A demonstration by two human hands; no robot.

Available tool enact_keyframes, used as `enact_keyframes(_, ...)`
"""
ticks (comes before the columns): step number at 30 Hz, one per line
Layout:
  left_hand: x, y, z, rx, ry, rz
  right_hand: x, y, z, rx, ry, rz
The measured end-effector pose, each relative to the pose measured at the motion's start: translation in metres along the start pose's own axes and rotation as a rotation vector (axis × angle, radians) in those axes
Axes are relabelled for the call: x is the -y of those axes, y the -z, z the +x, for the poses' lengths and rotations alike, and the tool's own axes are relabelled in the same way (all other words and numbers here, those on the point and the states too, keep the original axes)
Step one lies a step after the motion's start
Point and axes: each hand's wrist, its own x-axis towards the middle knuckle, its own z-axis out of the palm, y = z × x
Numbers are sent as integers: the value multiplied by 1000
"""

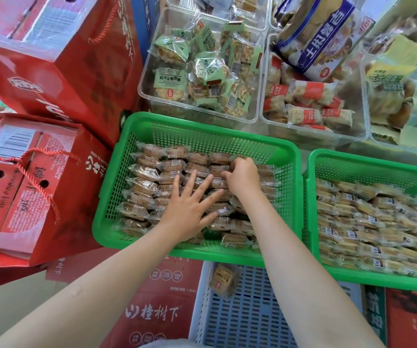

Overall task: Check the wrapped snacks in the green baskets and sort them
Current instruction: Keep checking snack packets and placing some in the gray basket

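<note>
The small clear-wrapped brown snacks [152,172], each w/ a barcode sticker, lie in rough rows inside the left green plastic lattice basket [202,131], filling most of its floor. Both hands are in that basket. Left hand [190,209] lies flat on the packs, fingers straight and spread wide, palm down, pressing or steadying the rows near the middle. Right hand [242,177] is curled, fingertips tucked down among packs toward the far side; looks like it's pinching one wrapped pack, but which exact pack can't be told since the knuckles hide it.

Step in hand, by my read: checking and picking through the left basket, mid-way, one pack about to be pulled. Next move prob. calls for lifting that pack straight up w/o dragging neighbours out of line, left hand holding the rows down, then reading the wrapper and deciding where it goes.

Just beside, on the right, a second green plastic lattice basket [368,159] holds paler wrapped snacks [368,217], packed tight. Below, nearer the person, a blue-and-white slotted crate [252,322] holds one lone wrapped snack [223,280]; maybe the reject spot, can't be sure. Beyond the baskets: clear plastic tubs [149,71] w/ green- and red-labelled packs. Red cardboard gift boxes [51,172] w/ rope handles stand left.
</note>
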Motion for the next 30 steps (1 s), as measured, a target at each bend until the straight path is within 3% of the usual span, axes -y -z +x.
enact_keyframes(14,2,-10,1,-92,27,-39,-12,6,7,110,-29,192)
enact_keyframes(23,0,-1,1,3,35,-5,-22,34,-7,283,-8,799)
enact_keyframes(25,0,7,0,44,41,-30,-25,39,-16,237,32,816)
enact_keyframes(27,-3,17,-4,70,80,-172,-27,46,-32,172,84,826)
enact_keyframes(30,-8,42,-19,-46,199,-636,-30,60,-65,109,140,875)
